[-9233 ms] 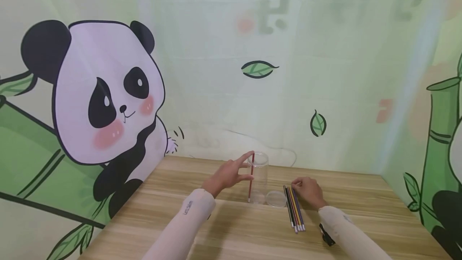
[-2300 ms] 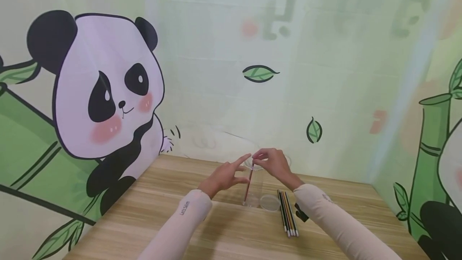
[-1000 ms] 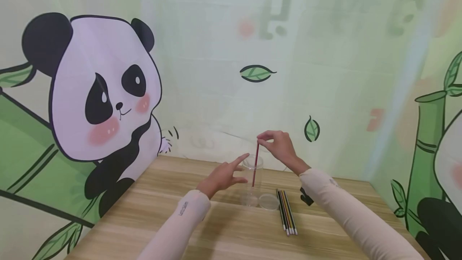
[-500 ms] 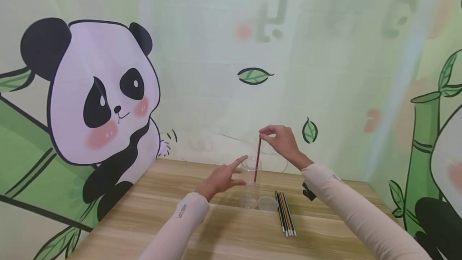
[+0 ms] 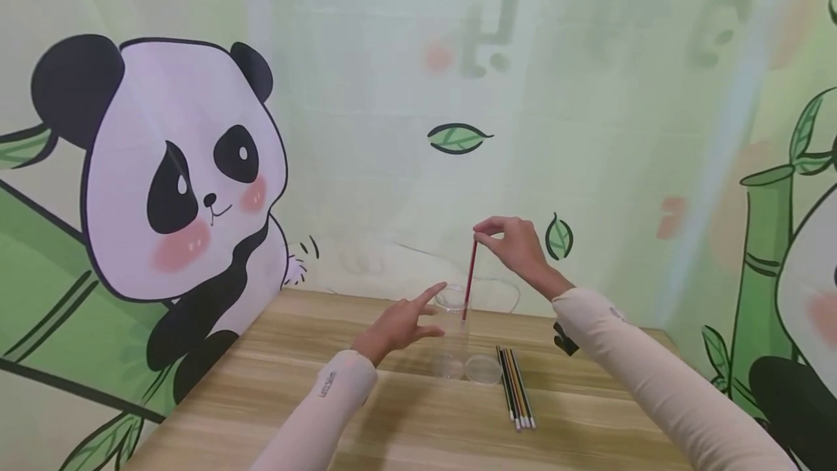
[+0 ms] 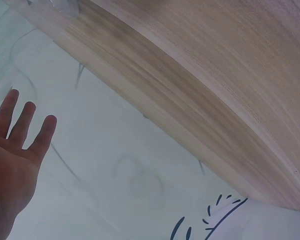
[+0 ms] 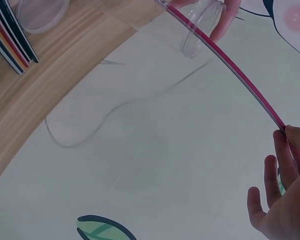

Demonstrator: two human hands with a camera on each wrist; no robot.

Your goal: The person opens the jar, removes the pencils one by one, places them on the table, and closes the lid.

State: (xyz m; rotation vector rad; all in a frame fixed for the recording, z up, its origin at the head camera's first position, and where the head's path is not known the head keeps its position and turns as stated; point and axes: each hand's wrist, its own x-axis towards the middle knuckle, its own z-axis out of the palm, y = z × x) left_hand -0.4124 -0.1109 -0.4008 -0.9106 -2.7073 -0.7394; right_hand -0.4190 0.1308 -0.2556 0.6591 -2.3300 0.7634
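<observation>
The right hand (image 5: 519,242) pinches a red pencil (image 5: 471,271) by its upper end; the pencil slants down, its lower end overlapping the upper part of a clear jar (image 5: 453,347). In the right wrist view the pencil (image 7: 240,75) crosses the jar's mouth (image 7: 195,47), and the pinching fingertips show at lower right. The left hand (image 5: 399,322) has straight fingers at the jar's left side, index fingertip at the rim and thumb lower down. In the left wrist view the left hand (image 6: 15,160) shows spread, straight fingers. The jar stands upright on the table.
A clear round lid (image 5: 483,369) lies beside the jar's base. Just right of it several pencils (image 5: 516,387) lie side by side, white eraser ends toward the front. The wooden table (image 5: 418,420) ends at a wall cloth (image 5: 366,166) printed with pandas and bamboo.
The right hand first was by the pencils, then came to the jar's mouth and pinched the red pencil. It has since raised the pencil upward and rightward. The left hand stays at the jar.
</observation>
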